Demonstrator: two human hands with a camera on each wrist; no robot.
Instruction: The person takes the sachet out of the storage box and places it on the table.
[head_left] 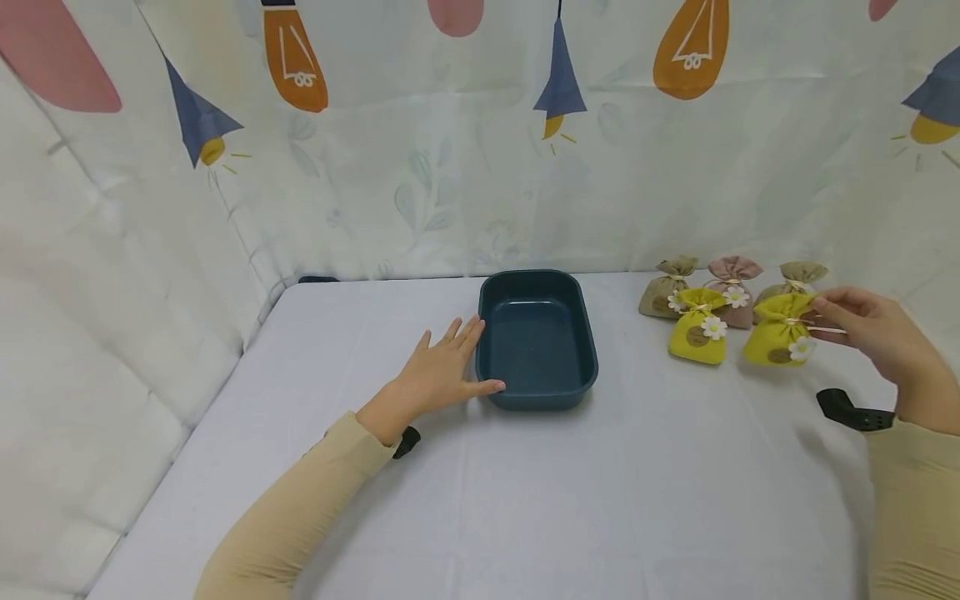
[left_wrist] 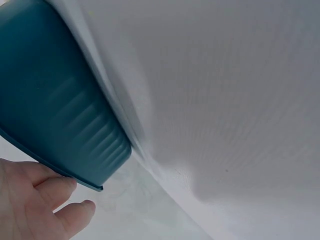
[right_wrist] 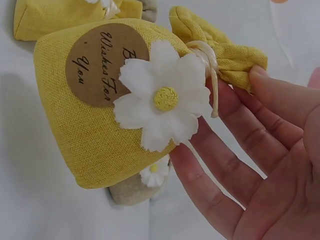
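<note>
My right hand (head_left: 877, 329) pinches the gathered top of a yellow drawstring pouch (right_wrist: 95, 135) between thumb and fingers. A white cloth daisy (right_wrist: 165, 97) and a round brown label (right_wrist: 95, 65) with script lettering decorate its front. At the table's middle, my left hand (head_left: 431, 375) lies with spread, straight fingers against the left rim of a dark teal plastic tub (head_left: 536, 400). The left wrist view shows those fingertips at the rim of the tub (left_wrist: 65, 105). Nothing lies inside the tub.
Beside the held pouch stands another yellow pouch (head_left: 693, 342). Behind them are a pink pouch (head_left: 735, 271) and beige pouches, one at the left (head_left: 660, 296). A white cloth covers the table (head_left: 525, 500). A printed curtain (head_left: 480, 167) hangs along the back edge.
</note>
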